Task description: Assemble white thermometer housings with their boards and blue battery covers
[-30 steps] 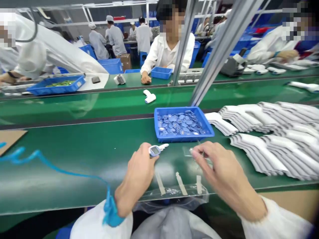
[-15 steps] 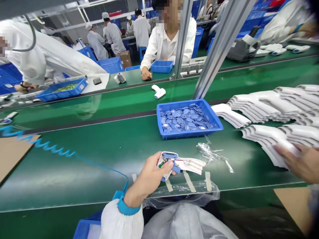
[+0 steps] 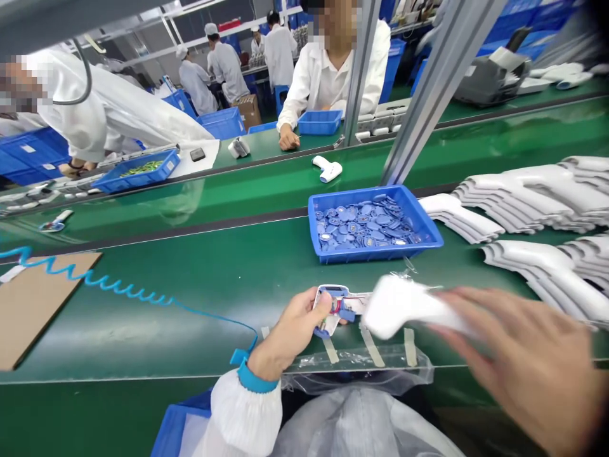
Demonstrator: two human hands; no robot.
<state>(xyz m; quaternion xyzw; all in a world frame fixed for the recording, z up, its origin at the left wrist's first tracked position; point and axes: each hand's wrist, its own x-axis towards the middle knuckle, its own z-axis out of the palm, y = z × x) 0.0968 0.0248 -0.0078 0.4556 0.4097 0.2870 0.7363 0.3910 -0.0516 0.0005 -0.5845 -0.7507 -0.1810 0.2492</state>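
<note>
Left hand (image 3: 297, 324) curls around an open gun-shaped thermometer half (image 3: 330, 311), its circuit board (image 3: 337, 306) exposed, just above the tape strips (image 3: 371, 346) on the green conveyor belt (image 3: 143, 343). Your right hand (image 3: 518, 362), blurred, holds a white housing shell (image 3: 399, 306) just beside it, fingers spread along the shell. Ahead sits a blue tray (image 3: 371, 256) of round blue parts (image 3: 366, 225); stacked white shells (image 3: 528, 197) lie to your right.

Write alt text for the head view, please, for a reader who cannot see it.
The left hand holds an opened thermometer with exposed wiring; the right hand holds a white shell above a green workbench. A blue tray of round parts and stacked white shells lie ahead.
</note>
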